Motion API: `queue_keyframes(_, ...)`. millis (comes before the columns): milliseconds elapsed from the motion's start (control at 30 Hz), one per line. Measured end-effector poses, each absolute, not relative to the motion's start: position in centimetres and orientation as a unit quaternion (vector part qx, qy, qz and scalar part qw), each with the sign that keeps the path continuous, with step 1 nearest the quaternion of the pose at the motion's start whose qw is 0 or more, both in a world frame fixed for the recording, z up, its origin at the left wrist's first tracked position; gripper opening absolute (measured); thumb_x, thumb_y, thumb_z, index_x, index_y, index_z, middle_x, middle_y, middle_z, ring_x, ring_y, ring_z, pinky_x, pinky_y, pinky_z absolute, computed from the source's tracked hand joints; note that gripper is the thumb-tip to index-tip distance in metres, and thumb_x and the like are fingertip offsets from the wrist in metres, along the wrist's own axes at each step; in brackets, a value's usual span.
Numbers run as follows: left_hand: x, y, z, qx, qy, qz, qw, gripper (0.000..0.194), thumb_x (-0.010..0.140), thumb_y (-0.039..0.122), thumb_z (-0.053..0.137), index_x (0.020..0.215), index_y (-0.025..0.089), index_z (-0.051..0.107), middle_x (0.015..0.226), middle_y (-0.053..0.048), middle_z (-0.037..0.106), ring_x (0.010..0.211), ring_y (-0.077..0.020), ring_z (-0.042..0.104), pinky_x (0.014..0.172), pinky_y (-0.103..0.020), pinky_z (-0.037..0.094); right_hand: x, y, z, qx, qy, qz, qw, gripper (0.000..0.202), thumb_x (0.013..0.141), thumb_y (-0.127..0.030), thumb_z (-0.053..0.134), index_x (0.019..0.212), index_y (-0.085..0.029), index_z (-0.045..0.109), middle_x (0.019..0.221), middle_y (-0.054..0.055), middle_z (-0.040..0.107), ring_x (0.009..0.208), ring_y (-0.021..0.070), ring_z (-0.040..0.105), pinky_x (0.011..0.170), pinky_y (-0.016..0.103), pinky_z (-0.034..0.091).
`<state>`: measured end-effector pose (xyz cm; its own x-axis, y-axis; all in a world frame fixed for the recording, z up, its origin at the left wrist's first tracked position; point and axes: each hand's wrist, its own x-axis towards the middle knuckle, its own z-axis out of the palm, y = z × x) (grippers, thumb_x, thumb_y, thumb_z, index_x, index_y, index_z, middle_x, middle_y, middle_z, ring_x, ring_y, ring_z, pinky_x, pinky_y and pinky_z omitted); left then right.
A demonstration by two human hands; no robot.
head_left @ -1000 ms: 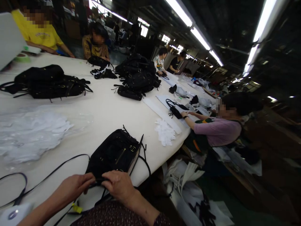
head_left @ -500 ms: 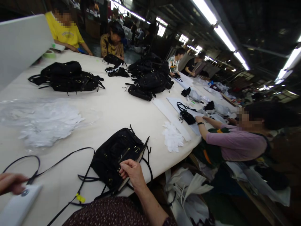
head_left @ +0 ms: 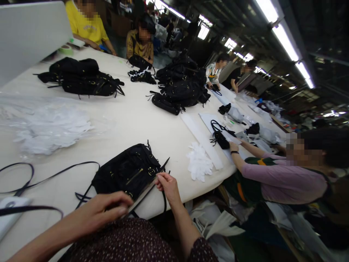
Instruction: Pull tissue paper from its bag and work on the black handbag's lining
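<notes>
A black handbag [head_left: 122, 169] with brass-coloured buckles and zips lies tilted on the table just in front of me, its opening edge facing my body. My right hand [head_left: 167, 185] pinches the edge of the bag's opening near its right end. At the lower left corner of the bag is my left hand [head_left: 111, 209], fingers stretched forward with the thumb below; the fingertips reach the opening edge, and whether they touch it I cannot tell. A thin black strap [head_left: 73, 169] runs from the bag in loops to the left.
A white box-like object [head_left: 12, 218] is at the left under a strap. Clear plastic with white pieces [head_left: 54, 125] lies beyond. Piled black bags [head_left: 182, 89] and stacked bags [head_left: 81, 78] sit farther back. White cutouts [head_left: 199, 162] lie near a co-worker in a purple shirt [head_left: 286, 182].
My left hand has come from the white object at the far left to the bag's near edge. My right hand has shifted right along the opening. The view has turned slightly.
</notes>
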<state>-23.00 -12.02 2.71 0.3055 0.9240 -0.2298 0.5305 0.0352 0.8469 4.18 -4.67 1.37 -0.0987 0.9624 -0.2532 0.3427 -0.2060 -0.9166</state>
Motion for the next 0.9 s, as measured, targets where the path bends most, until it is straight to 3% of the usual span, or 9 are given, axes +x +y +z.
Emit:
queue_keyframes(67,-19.8,-9.7,1.7,0.748,0.533,0.148,0.367,0.047,0.093,0.04,0.055,0.137,0.025,0.056,0.131,-0.007,0.067,0.115,-0.0241,0.063,0.1,-0.039,0.052,6.8,-4.8,0.4,-0.593,-0.602,0.457,0.278,0.031,0.09,-0.043,0.052,0.095,-0.017,0.068,0.081,0.005,0.071,0.069,0.0158,0.063,0.064,0.03,0.049)
queue_keyframes(133,-16.5,-7.3,0.1,0.802,0.531,0.083,0.26,0.061,0.088,0.03,0.056,0.148,0.022,0.045,0.153,-0.011,0.048,0.137,-0.0308,0.048,0.112,-0.05,0.042,8.7,-5.2,-0.7,-0.571,-0.668,0.412,0.239,0.02,0.088,-0.034,0.056,0.087,-0.02,0.07,0.09,0.006,0.074,0.086,0.0207,0.065,0.081,0.037,0.049)
queue_keyframes(200,-13.8,-5.4,-2.1,0.811,0.541,0.055,0.215,0.07,0.084,0.021,0.056,0.152,0.019,0.038,0.164,-0.013,0.03,0.143,-0.0369,0.039,0.111,-0.06,0.04,9.8,-5.6,-1.9,-0.535,-0.723,0.387,0.204,0.013,0.086,-0.026,0.059,0.083,-0.022,0.071,0.107,0.007,0.075,0.105,0.0249,0.064,0.096,0.043,0.043)
queue_keyframes(333,-11.2,-3.5,-4.8,0.815,0.537,0.052,0.211,0.071,0.084,0.003,0.036,0.152,0.024,0.036,0.17,-0.004,0.011,0.138,-0.0293,0.047,0.091,-0.042,0.057,10.6,-4.7,-4.6,-0.413,-0.849,0.309,0.115,0.014,0.09,-0.021,0.055,0.083,-0.021,0.067,0.14,0.005,0.062,0.133,0.0274,0.049,0.107,0.047,0.035)
queue_keyframes(433,-11.2,-2.2,-4.0,0.808,0.531,0.102,0.233,0.06,0.085,0.002,0.033,0.137,0.028,0.049,0.169,0.0,0.013,0.136,-0.0221,0.05,0.081,-0.03,0.058,11.3,-2.8,-6.4,-0.333,-0.919,0.205,0.044,0.02,0.096,-0.022,0.048,0.087,-0.018,0.066,0.144,0.006,0.058,0.136,0.0249,0.045,0.107,0.046,0.034)
queue_keyframes(533,-12.0,-0.2,-2.1,0.785,0.564,0.136,0.218,0.038,0.09,0.008,0.035,0.109,0.028,0.062,0.168,0.005,0.02,0.132,-0.0186,0.053,0.081,-0.029,0.056,12.3,-1.1,-7.6,-0.326,-0.925,0.194,0.025,0.018,0.095,-0.022,0.05,0.09,-0.018,0.066,0.139,0.005,0.063,0.129,0.0214,0.052,0.1,0.042,0.038)
queue_keyframes(633,-12.6,1.9,-1.1,0.762,0.612,0.109,0.183,0.034,0.092,0.012,0.036,0.092,0.026,0.066,0.164,0.006,0.03,0.132,-0.0181,0.053,0.087,-0.032,0.054,13.1,-0.2,-8.3,-0.329,-0.922,0.201,0.03,0.014,0.093,-0.021,0.053,0.091,-0.018,0.067,0.135,0.003,0.066,0.122,0.0185,0.057,0.096,0.039,0.039)
queue_keyframes(733,-12.5,3.3,-1.6,0.764,0.619,0.062,0.174,0.039,0.093,0.014,0.038,0.098,0.028,0.073,0.16,0.0,0.039,0.135,-0.0245,0.05,0.091,-0.038,0.054,13.5,0.4,-8.5,-0.329,-0.923,0.2,0.032,0.014,0.091,-0.02,0.053,0.086,-0.018,0.066,0.125,0.004,0.071,0.113,0.0184,0.061,0.09,0.038,0.038)
queue_keyframes(900,-10.9,3.6,-3.6,0.776,0.609,0.013,0.167,0.052,0.091,0.009,0.037,0.123,0.033,0.069,0.162,-0.006,0.036,0.139,-0.0328,0.043,0.099,-0.053,0.049,13.6,1.2,-8.0,-0.331,-0.923,0.194,0.026,0.017,0.091,-0.023,0.052,0.084,-0.018,0.066,0.099,0.007,0.075,0.098,0.0206,0.064,0.079,0.037,0.039)
